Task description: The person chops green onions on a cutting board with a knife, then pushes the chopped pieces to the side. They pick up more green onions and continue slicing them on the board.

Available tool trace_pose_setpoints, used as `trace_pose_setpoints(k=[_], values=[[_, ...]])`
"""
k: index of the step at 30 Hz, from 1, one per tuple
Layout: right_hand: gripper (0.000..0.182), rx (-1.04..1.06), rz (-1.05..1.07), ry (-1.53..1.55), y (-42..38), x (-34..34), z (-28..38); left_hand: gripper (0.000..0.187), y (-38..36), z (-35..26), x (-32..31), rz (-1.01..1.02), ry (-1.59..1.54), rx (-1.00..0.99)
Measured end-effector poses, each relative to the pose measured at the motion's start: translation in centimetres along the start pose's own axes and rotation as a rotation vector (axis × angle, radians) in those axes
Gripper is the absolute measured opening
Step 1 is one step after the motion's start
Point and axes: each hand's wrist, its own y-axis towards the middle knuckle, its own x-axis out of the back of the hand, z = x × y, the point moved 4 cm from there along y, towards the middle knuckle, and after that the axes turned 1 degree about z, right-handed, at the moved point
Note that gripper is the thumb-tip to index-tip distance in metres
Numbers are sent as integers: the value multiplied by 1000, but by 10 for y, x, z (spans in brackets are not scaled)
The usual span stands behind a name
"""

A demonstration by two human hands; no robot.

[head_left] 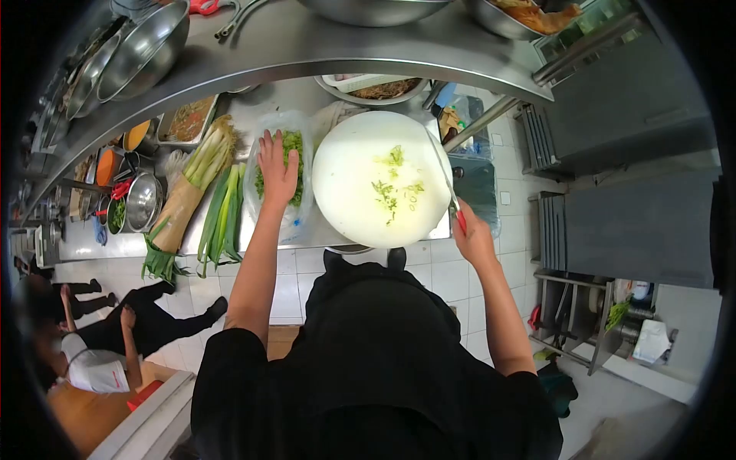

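My left hand [277, 169] lies with fingers stretched over chopped greens [294, 142] in a clear plastic bag [296, 227]. To the right of the bag is a round white cutting board [345, 180], with scattered bits of chopped green [386, 195] on it. At the board's right edge, my right hand [475, 236] is closed around the red handle of a knife [450, 184]. Its long blade points away from me along the rim. Left of the bag lie loose leeks [222, 215] and a paper-wrapped bunch of leeks [184, 201].
A steel shelf [345, 57] with metal bowls [146, 50] crosses above the counter. Under it stands a basin [376, 96] of brown food. Metal pans [143, 201] fill the left side. Grey cabinets [640, 230] are at right; another person [100, 353] is at lower left.
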Motion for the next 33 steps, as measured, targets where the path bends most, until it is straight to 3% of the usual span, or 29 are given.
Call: trace_pose_setpoints(k=[1,3,5,7,9,11,13,17,19,20,24,30,32,33], values=[[56,1,-18,-15,8,-8,-7,66,0,-16,5,-9,7,6],[62,80,-43,-13,15,-29,-12,65,-3,-59,7,-30,-123,-165],[64,-24,138,30,14,-46,14,63,-18,-101,-5,-21,-102,-190],[62,-51,192,117,2,-60,38,66,-39,-138,-26,140,-234,-187],[59,69,231,242,-6,-62,51,74,-66,-161,-45,227,-183,-259],[59,59,301,322,-1,-46,44,96,-93,-173,-58,361,-93,-317],[58,56,333,408,11,-38,23,99,-111,-187,-60,456,138,-302],[51,261,227,222,99,-31,-18,97,-103,-176,-79,370,338,-260],[45,350,181,73,141,-34,-15,91,-87,-157,-82,127,279,-121],[45,357,180,78,154,-36,-14,80,-82,-161,-75,52,200,-61],[42,488,269,-78,150,-52,-10,64,-76,-137,-53,-147,-24,27],[48,493,449,-62,63,-16,-18,61,-77,-102,-42,-14,71,16],[45,614,241,217,44,-5,-29,62,-76,-99,-52,55,147,-26],[45,602,236,208,33,4,-30,63,-78,-100,-60,90,228,-68]])
